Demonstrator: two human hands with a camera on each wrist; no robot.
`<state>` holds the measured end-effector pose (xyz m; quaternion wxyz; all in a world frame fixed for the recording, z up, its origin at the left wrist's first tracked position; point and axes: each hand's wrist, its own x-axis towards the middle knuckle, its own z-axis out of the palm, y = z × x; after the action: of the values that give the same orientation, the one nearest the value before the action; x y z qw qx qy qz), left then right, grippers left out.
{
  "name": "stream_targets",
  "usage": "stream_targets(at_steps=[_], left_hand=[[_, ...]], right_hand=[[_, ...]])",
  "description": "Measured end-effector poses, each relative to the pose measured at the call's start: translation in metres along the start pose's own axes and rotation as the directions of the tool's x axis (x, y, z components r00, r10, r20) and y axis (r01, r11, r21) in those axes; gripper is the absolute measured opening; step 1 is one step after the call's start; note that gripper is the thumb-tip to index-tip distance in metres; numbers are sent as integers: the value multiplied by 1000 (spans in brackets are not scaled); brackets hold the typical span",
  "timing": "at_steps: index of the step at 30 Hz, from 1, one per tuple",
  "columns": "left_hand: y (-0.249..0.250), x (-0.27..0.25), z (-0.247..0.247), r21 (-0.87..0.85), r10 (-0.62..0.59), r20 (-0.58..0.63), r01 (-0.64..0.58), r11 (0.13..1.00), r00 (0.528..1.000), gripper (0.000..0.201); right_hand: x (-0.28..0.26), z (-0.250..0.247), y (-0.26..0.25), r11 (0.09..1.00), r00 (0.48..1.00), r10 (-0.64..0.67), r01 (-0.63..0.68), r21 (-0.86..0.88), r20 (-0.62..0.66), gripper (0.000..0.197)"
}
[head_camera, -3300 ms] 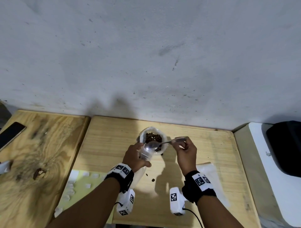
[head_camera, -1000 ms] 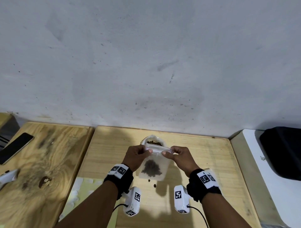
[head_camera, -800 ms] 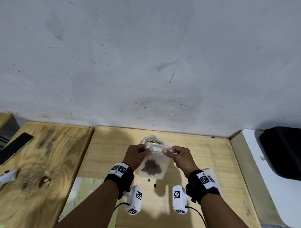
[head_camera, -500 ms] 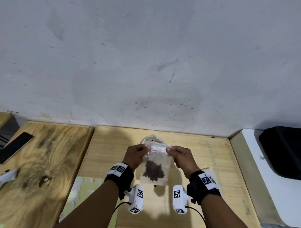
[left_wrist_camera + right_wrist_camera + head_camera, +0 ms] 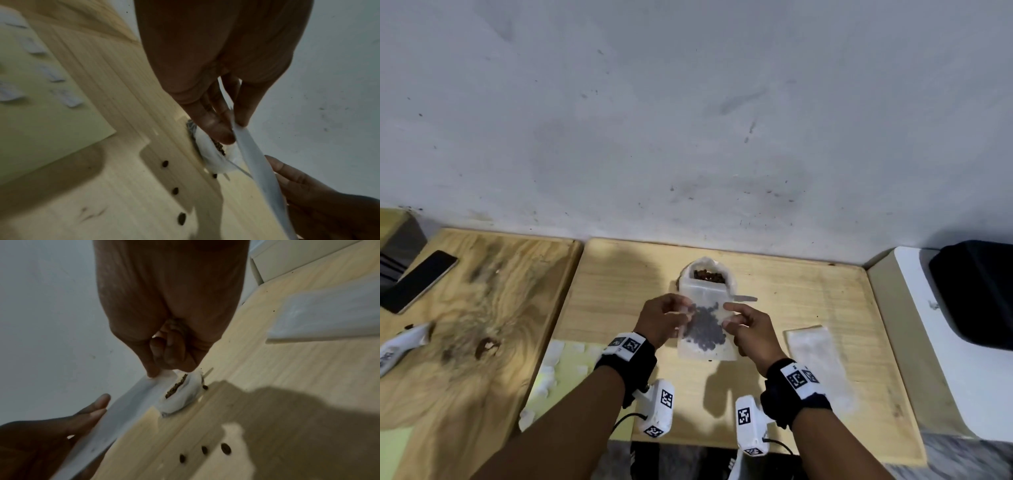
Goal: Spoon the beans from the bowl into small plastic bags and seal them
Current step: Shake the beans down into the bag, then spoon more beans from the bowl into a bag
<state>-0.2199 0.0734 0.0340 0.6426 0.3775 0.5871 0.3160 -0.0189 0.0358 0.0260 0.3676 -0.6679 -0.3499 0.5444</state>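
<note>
In the head view a small clear plastic bag [image 5: 705, 334] with dark beans in it hangs above the wooden table [image 5: 808, 308]. My left hand [image 5: 686, 311] pinches its left edge and my right hand [image 5: 730, 317] pinches its right edge. The wrist views show the bag [image 5: 261, 172] [image 5: 123, 402] stretched flat between the left hand [image 5: 234, 129] and the right hand [image 5: 162, 372]. Behind it stands the plastic-lined bowl [image 5: 708, 275] [image 5: 207, 154] [image 5: 180, 395] of beans. The spoon [image 5: 743, 298] lies beside the bowl, with only its handle showing.
A stack of empty bags [image 5: 815, 363] [image 5: 329, 318] lies right of my right hand. Loose beans [image 5: 174, 190] [image 5: 225, 448] dot the table under the bag. A yellow sheet [image 5: 561, 370] with white pieces lies at the left, a phone [image 5: 417, 281] on the neighbouring table, a black object [image 5: 976, 294] far right.
3.3 s ago my right hand held the spoon over the bowl; it has let go of it. Over the last second both hands kept hold of the bag and the beans shifted higher between them.
</note>
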Motion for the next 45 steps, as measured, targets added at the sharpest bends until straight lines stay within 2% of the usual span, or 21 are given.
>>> stream_targets(at_steps=[5,7,11,14,16,19,23,25,27,30,32,34,36,39,42,44,45], left_hand=[[-33,-17,-24,154,-138,38,131,979,990,28],[-49,-24,-36,215,-191,49,177,961,980,27],[-76,-38,-52,351,-283,2,265,898,959,24],[-88,-44,-56,424,-290,-38,278,862,956,21],[-94,-43,-59,459,-305,-35,287,841,952,20],[-101,-40,-61,549,-299,-28,265,793,954,19],[-106,-38,-65,628,-271,-19,222,746,962,33],[-104,-37,-66,682,-237,-43,202,703,971,38],[-99,-36,-62,710,-172,-65,167,684,983,35],[-90,-31,-46,640,-124,-46,124,758,991,21],[-83,-26,-27,573,-128,-9,110,812,992,10],[-78,-18,-2,543,-124,51,76,836,991,8],[-74,-12,27,503,-168,121,86,860,978,7],[-70,-3,71,448,-304,205,187,874,930,6],[-66,5,114,394,-421,282,296,870,862,7],[-62,8,144,376,-468,312,345,860,827,12],[-61,9,158,372,-471,308,351,859,826,12]], right_hand=[[-14,12,31,967,992,-19,50,-250,122,32],[-21,19,44,942,983,23,39,-332,182,32],[-34,36,67,850,958,65,94,-519,281,33],[-40,47,81,775,943,87,139,-617,322,35],[-43,53,86,750,946,99,134,-648,310,36],[-45,61,91,685,960,49,167,-709,274,35],[-46,63,97,639,956,48,194,-744,291,41],[-46,61,97,643,956,53,189,-743,289,38],[-45,56,95,689,964,39,166,-705,265,29],[-41,40,91,784,966,2,158,-601,257,19],[-38,21,88,818,975,-18,140,-557,219,16],[-36,-3,85,843,990,-7,83,-532,144,16],[-35,-33,79,860,998,-3,32,-509,57,21],[-32,-82,76,854,996,-19,-27,-520,-83,31],[-27,-129,83,864,968,7,-133,-486,-253,19],[-23,-154,89,850,938,39,-212,-482,-344,37],[-20,-164,91,838,924,53,-247,-487,-378,44]])
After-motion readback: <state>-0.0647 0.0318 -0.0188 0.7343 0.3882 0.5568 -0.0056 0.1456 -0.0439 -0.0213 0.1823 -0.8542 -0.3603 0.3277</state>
